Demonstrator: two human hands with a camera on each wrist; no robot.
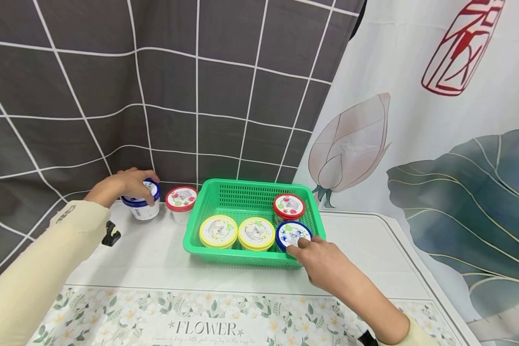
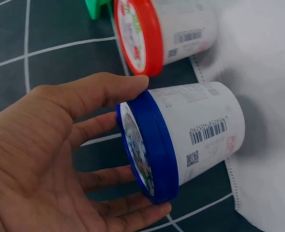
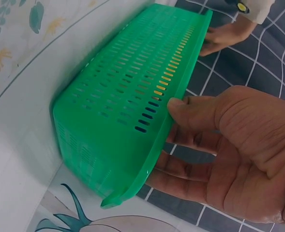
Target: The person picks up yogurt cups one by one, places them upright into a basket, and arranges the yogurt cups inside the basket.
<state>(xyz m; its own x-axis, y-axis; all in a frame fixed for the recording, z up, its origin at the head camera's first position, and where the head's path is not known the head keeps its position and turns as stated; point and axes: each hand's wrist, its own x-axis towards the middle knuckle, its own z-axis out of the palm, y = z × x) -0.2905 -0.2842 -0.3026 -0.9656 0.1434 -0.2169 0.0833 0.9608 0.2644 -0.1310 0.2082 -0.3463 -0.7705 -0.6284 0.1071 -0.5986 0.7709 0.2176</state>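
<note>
At the left, my left hand (image 1: 129,183) grips a white tub with a blue lid (image 1: 145,212), thumb and fingers spread around the lid's rim. Its barcode side shows in the left wrist view. Beside it stands a red-lidded tub (image 1: 181,198). Over the front right of a green basket (image 1: 242,259), my right hand (image 1: 324,262) holds another blue-lidded tub (image 1: 291,232) by its lid. The right thumb overlaps the basket's rim in the right wrist view, where the rim hides this tub's top.
Two yellow-lidded tubs (image 1: 218,231) stand along the basket's front, and a red-lidded tub (image 1: 289,205) stands at its right back. A dark grid-patterned cloth (image 1: 168,129) hangs behind. A floral strip (image 1: 199,307) runs along the table's near side.
</note>
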